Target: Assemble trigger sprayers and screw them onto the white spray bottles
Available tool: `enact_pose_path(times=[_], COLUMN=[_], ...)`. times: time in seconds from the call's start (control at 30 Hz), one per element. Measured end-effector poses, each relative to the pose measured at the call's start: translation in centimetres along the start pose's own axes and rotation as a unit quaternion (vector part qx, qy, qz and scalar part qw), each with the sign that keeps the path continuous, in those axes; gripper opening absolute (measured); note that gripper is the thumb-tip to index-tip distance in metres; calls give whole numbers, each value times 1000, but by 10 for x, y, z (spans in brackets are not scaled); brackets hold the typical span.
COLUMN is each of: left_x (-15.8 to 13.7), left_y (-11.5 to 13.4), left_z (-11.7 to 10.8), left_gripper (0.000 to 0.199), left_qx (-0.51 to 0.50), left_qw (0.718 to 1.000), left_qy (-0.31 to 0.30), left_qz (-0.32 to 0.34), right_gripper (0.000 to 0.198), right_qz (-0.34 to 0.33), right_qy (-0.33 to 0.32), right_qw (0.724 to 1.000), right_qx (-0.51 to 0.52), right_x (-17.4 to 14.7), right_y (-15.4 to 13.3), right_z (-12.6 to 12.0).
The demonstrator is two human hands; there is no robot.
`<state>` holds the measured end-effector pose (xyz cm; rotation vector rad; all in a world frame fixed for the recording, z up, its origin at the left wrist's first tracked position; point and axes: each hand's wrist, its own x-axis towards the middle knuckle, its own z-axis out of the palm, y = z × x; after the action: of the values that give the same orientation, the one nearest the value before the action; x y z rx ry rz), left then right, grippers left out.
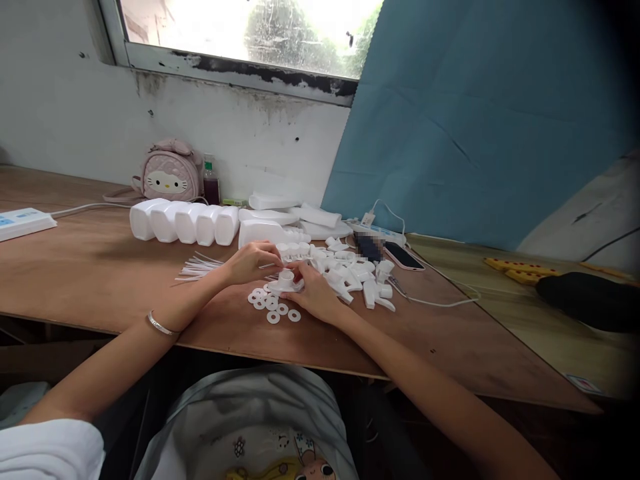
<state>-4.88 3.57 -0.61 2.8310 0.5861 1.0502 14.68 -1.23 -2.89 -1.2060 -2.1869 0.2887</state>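
Over the middle of the table my right hand (314,293) is closed round a white trigger spray head (285,280), its round collar facing up. My left hand (254,261) hovers at the collar with thumb and fingertips pinched together; whatever they hold is too small to make out. Just below both hands, several flat white ring washers (273,303) lie loose on the wood. A bundle of thin white tubes (197,268) rests left of my left wrist. More white spray heads (357,273) are heaped to the right of my right hand.
White bottles (186,223) lie in a row at the back left, with more bottles (263,233) piled beside them. Behind stand a pink bag (169,175) and a dark bottle (211,187). A phone (404,256), cable and power strip (387,233) lie at right.
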Motion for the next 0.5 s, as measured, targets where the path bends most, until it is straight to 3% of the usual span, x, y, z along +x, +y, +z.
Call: enact_pose_path(times=[0.17,0.5], left_x=[0,2], left_y=[2,8], left_z=[1,-3], left_gripper=[21,19], left_qx=[-16,-47], left_qw=[999,999], left_qy=[34,-9], left_qz=[-1,-4], right_gripper=[48,36], right_qz=[3,-33], right_qy=[11,34], right_qw=[1000,999], right_qx=[11,-10], right_x=[-1,-1], right_y=[0,2], right_z=[0,0])
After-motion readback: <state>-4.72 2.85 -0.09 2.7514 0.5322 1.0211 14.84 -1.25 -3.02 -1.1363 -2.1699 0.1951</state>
